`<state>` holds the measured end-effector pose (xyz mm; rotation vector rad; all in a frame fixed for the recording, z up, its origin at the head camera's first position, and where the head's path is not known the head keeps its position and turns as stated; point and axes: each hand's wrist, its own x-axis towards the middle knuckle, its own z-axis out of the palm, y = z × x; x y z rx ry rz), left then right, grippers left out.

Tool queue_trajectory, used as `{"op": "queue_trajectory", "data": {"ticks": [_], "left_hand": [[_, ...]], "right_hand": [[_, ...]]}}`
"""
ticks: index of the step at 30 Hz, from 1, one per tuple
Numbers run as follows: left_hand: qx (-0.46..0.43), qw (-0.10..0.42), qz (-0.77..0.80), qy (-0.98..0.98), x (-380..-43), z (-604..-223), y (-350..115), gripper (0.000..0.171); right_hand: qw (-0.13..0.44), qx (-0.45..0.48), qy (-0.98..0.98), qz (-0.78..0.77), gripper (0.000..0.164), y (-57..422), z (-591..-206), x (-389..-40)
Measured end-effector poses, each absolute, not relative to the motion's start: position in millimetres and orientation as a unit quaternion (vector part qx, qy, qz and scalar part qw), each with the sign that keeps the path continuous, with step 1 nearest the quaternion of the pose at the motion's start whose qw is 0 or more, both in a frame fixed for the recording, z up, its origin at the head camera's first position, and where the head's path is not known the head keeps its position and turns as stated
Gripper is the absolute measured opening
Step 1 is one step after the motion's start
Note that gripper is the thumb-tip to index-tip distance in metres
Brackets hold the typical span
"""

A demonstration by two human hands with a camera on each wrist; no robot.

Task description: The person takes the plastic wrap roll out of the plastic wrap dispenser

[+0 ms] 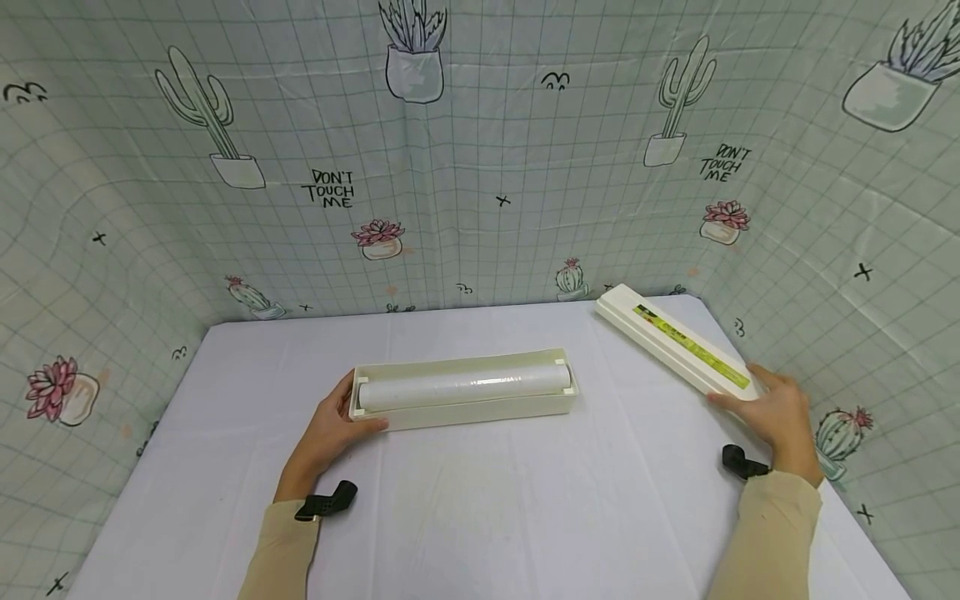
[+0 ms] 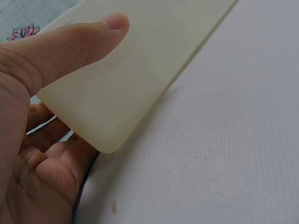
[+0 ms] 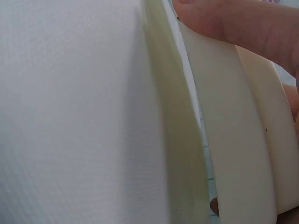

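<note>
A cream plastic wrap dispenser box (image 1: 480, 412) lies lengthwise near the middle of the table, its top uncovered. Inside rests a shiny white roll of plastic wrap (image 1: 465, 386). My left hand (image 1: 330, 429) grips the box's left end; in the left wrist view the thumb (image 2: 88, 42) lies along the front wall, with the other fingers round the end. At the right, the long cream lid (image 1: 625, 307) with a yellow-green label (image 1: 690, 346) slants away. Its near end is held by my right hand (image 1: 780, 417), thumb on the left side. The right wrist view shows the lid's side (image 3: 229, 130) close up.
A white cloth covers the table (image 1: 465, 508). Grid-patterned fabric (image 1: 480, 167) with cactus prints hangs behind it and along both sides. Beside the lid, the table's right edge runs close to that fabric. Black straps with small devices sit on both wrists.
</note>
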<state>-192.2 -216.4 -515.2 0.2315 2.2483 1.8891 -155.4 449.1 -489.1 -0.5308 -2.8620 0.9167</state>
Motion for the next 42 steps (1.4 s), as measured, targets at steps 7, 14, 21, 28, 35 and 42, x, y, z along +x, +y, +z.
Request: {"op": "queue_trajectory", "data": {"ticks": [7,14,21,28,35,42], "left_hand": [[0.08,0.098,0.641,0.757,-191.3,-514.8,-216.2,0.112],[0.08,0.097,0.638,0.76,-191.2,-514.1,-216.3,0.112],[0.08,0.099,0.634,0.763,-191.1,-511.8,-217.5,0.112],[0.079,0.103,0.643,0.754,-189.3,-511.4,-217.2,0.112],[0.073,0.106,0.64,0.758,-188.8,-513.1,-217.2,0.112],[0.07,0.101,0.631,0.766,-189.2,-511.8,-217.6,0.113]], "right_hand": [[0.045,-0.172,-0.938,0.297,0.107,450.9,-492.8,-156.0],[0.049,-0.173,-0.938,0.296,0.107,450.6,-492.9,-156.6],[0.048,-0.176,-0.938,0.294,0.108,449.1,-491.7,-156.6],[0.056,-0.177,-0.94,0.285,0.108,449.5,-495.3,-156.6],[0.072,-0.171,-0.945,0.27,0.106,447.0,-498.1,-155.9],[0.029,-0.147,-0.957,0.25,0.108,451.8,-496.3,-159.5]]}}
